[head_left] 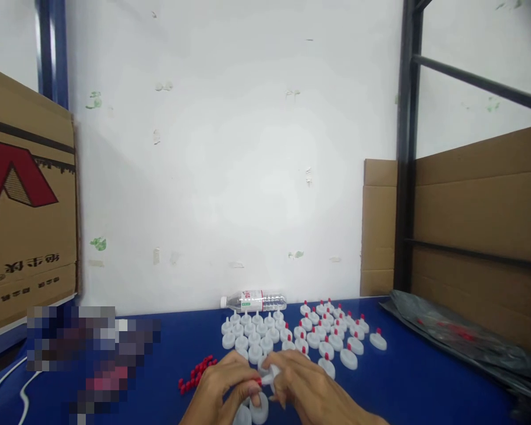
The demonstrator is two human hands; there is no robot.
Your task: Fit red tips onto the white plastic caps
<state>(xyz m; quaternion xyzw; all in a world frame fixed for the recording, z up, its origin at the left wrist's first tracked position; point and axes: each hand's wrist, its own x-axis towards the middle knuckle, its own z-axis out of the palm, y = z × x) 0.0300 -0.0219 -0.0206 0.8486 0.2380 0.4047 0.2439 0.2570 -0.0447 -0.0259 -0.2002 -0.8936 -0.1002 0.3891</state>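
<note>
Near the front of the blue table, my left hand (230, 386) pinches a small red cap (259, 382) at the tip of a white nozzle lid. My right hand (312, 386) grips the round base of that nozzle lid (272, 375), whose spout points left. Loose red caps (197, 373) lie in a small pile left of my left hand. Uncapped white nozzle lids (253, 337) stand in rows beyond my hands. More lids with red caps (335, 339) are grouped to the right. Below my hands, white lids (259, 408) lie partly covered.
A clear plastic bottle (262, 300) lies against the wall. Cardboard boxes stand at the left (29, 236) and right (482, 236). A dark plastic bag (460, 336) rests along the right edge. White cables (24, 392) and a blurred-out patch (110, 366) are at left.
</note>
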